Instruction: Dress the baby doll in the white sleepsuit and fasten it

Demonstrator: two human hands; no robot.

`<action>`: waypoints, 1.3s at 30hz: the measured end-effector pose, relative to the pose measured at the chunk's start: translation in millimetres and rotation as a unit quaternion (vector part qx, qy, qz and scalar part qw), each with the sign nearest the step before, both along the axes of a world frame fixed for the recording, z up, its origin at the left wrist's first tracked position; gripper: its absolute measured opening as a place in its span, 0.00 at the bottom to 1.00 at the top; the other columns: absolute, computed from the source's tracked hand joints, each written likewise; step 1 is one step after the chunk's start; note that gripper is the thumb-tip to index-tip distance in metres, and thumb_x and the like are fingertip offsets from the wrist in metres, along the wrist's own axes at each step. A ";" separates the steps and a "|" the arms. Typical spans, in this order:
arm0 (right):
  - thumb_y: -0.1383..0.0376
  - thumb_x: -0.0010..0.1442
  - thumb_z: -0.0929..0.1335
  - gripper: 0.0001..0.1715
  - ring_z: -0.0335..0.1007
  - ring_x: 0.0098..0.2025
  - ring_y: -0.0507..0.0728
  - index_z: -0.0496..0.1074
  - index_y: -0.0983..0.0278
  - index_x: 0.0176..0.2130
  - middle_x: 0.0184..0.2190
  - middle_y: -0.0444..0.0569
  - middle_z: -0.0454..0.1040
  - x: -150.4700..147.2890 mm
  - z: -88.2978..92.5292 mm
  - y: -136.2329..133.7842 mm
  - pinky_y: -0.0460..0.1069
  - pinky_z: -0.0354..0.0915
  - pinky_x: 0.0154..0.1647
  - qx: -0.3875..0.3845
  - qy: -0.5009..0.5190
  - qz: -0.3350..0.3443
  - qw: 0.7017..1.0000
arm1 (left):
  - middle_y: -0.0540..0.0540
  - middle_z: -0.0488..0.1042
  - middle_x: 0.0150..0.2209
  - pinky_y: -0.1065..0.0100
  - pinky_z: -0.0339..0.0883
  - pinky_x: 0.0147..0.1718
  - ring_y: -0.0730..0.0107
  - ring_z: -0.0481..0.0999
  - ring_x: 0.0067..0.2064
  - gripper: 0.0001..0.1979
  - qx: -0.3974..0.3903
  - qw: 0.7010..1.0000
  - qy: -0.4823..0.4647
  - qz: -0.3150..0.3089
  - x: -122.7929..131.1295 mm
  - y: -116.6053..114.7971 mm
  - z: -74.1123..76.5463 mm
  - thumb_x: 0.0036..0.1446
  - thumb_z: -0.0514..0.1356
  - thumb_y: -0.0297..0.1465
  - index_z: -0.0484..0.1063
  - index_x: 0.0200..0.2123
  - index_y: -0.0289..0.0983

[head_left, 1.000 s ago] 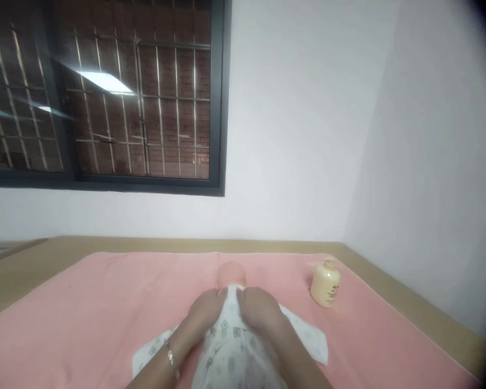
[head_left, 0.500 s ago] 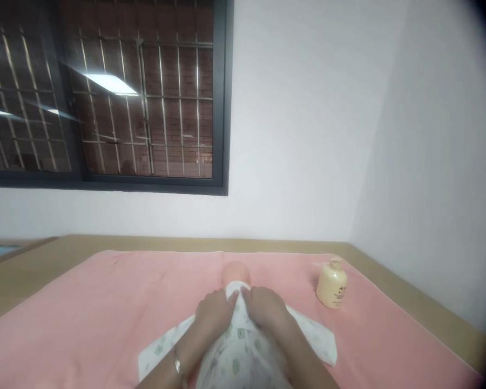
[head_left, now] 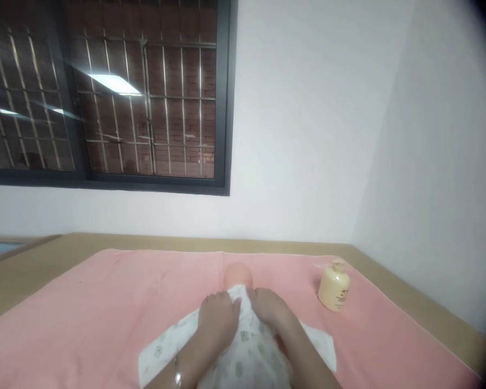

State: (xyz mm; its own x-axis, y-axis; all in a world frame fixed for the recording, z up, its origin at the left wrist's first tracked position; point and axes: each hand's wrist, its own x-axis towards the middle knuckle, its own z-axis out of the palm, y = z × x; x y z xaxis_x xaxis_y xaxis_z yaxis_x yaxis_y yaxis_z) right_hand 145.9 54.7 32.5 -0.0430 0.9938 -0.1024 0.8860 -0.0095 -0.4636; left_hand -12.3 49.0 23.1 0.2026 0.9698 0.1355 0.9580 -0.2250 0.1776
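Observation:
A white baby garment (head_left: 247, 356) with a green print covers what looks like a baby doll, whose smooth round head (head_left: 238, 274) shows beyond the collar. Its sleeves spread out to both sides. My left hand (head_left: 220, 317) is closed on the cloth at the left of the upper chest, thumb along the front. On the other side, my right hand (head_left: 267, 307) grips the garment close to the collar. A bracelet (head_left: 177, 374) circles my left wrist. My forearms and the cloth hide most of the body.
A pink mat (head_left: 76, 308) lies under the doll on a wooden-edged table (head_left: 178, 244). To the right stands a pale yellow pump bottle (head_left: 334, 287). White walls (head_left: 308, 135) and a barred window (head_left: 157, 108) rise behind the table.
My left hand has shifted slightly toward me and its fingers have curled more over the cloth. The gap between my hands is a little wider. The camera view has turned slightly.

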 end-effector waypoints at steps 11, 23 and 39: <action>0.57 0.68 0.48 0.35 0.72 0.48 0.64 0.75 0.71 0.45 0.46 0.63 0.75 -5.0 5.1 -4.4 0.55 0.62 0.48 0.013 -0.027 -0.001 1.000 | 0.34 0.77 0.41 0.54 0.62 0.44 0.50 0.75 0.44 0.28 -0.003 1.000 0.018 0.015 2.8 -0.4 -3.3 0.64 0.39 0.42 0.74 0.42 0.31; 0.51 0.68 0.47 0.38 0.73 0.42 0.64 0.77 0.67 0.41 0.40 0.60 0.77 -14.1 11.5 -20.7 0.55 0.63 0.43 0.046 -0.038 0.014 0.998 | 0.35 0.78 0.40 0.57 0.63 0.39 0.53 0.77 0.40 0.34 -0.059 0.997 -0.042 0.028 -8.5 15.5 -5.7 0.63 0.35 0.49 0.74 0.39 0.34; 0.54 0.67 0.49 0.36 0.73 0.44 0.65 0.76 0.68 0.43 0.42 0.60 0.77 -13.6 11.2 -18.7 0.56 0.65 0.45 0.031 -0.055 0.011 0.998 | 0.38 0.77 0.43 0.63 0.64 0.38 0.57 0.76 0.42 0.30 -0.107 0.984 -0.134 -0.046 -15.4 15.5 7.7 0.63 0.39 0.49 0.73 0.42 0.36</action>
